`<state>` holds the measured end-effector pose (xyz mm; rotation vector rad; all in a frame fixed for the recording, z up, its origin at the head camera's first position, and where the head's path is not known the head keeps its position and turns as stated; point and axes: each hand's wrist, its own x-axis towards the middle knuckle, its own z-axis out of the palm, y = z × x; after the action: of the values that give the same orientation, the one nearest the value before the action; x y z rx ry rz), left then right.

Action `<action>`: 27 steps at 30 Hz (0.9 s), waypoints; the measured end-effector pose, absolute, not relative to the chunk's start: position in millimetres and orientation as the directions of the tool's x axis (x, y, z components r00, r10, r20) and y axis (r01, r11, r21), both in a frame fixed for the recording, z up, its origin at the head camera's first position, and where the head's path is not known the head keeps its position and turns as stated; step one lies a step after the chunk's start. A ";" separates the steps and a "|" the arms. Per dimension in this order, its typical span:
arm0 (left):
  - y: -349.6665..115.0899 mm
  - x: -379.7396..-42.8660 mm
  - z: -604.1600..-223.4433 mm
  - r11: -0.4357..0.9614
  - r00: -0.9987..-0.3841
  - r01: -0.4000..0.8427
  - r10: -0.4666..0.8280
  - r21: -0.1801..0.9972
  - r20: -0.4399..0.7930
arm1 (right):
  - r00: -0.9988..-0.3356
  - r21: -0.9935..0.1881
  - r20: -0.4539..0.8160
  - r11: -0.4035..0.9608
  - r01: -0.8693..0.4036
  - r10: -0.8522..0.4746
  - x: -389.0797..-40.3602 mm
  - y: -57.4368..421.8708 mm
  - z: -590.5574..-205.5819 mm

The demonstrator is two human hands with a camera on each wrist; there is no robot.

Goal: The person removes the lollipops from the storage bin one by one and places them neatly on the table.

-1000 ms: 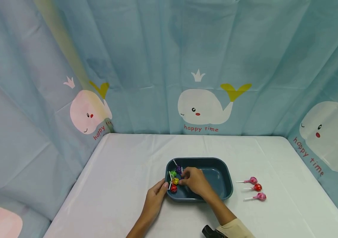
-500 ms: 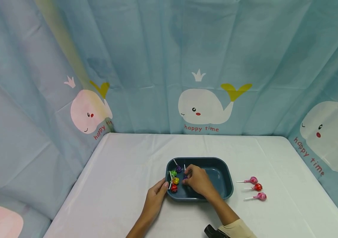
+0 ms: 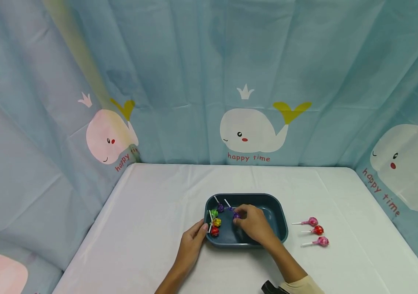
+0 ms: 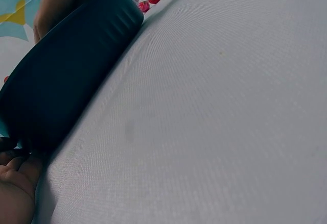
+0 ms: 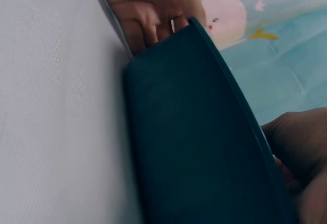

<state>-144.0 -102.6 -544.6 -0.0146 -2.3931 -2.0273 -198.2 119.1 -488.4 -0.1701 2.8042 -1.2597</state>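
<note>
A dark blue rectangular tray (image 3: 276, 222) sits on the white-covered table. My left hand (image 3: 190, 243) grips its left end, thumb at the rim and fingers along the outer wall. Inside the tray, my right hand (image 3: 256, 224) pinches a purple lollipop (image 3: 236, 215) by its wrapped head, the stick pointing up and left. Along the tray's left side lie another purple lollipop (image 3: 221, 208), a green one (image 3: 214, 213), a yellow one (image 3: 217, 222) and a red one (image 3: 214, 231). From the right wrist, the tray's long outer wall (image 5: 189, 127) hides the candy.
Right of the tray, three lollipops lie in a column on the table: a pink one (image 3: 312, 221), a red one (image 3: 318, 230) and another pink one (image 3: 323, 241), sticks pointing left. A blue curtain (image 3: 179, 81) with whale prints surrounds the table's back and sides.
My right hand has moved right within the tray, drawing the purple lollipop away from the others at the left. The left hand has stayed at the tray's left end.
</note>
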 end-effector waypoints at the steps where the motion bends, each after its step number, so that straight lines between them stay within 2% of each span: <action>1: -102.6 -144.0 -544.6 0.164 -1.000 0.008 0.001 0.986 0.008 | -0.992 -0.751 -0.002 0.655 -0.082 -0.127 -196.9 120.6 -487.8; 14: -103.0 -143.4 -543.3 0.133 -1.000 0.020 0.003 0.991 0.020 | -0.990 -0.799 0.053 0.590 -0.119 -0.127 -178.7 135.5 -483.0; 27: -102.0 -143.8 -545.6 0.149 -1.000 0.022 0.003 0.989 0.022 | -0.997 -0.805 0.050 0.589 -0.070 -0.051 -163.9 156.5 -477.6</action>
<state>-143.8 -102.0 -545.6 -0.0255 -2.3697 -2.0401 -163.9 156.5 -477.6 -0.1069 2.8195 -1.4299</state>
